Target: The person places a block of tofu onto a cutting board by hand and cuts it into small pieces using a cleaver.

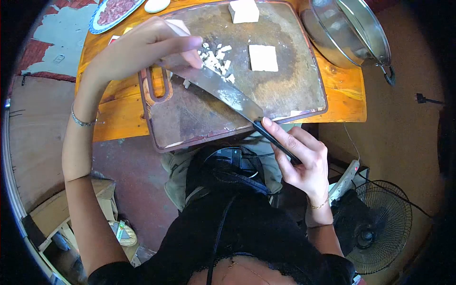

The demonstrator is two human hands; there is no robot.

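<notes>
My right hand is wrapped round the black handle of a kitchen knife, index finger laid along its top. The broad blade slants up to the left over the cutting board, with white smears on its side. My left hand is at the tip end, fingers bent and pressed on the blade; part of the tip is hidden behind them. Small diced white pieces, which look like tofu, lie beside the blade. A flat white tofu slice and a thicker tofu block rest farther right and back.
A plate of minced meat and a white egg-shaped item are at the back left. On the right, a metal pot stands on the wooden table. A fan and a power strip are below right.
</notes>
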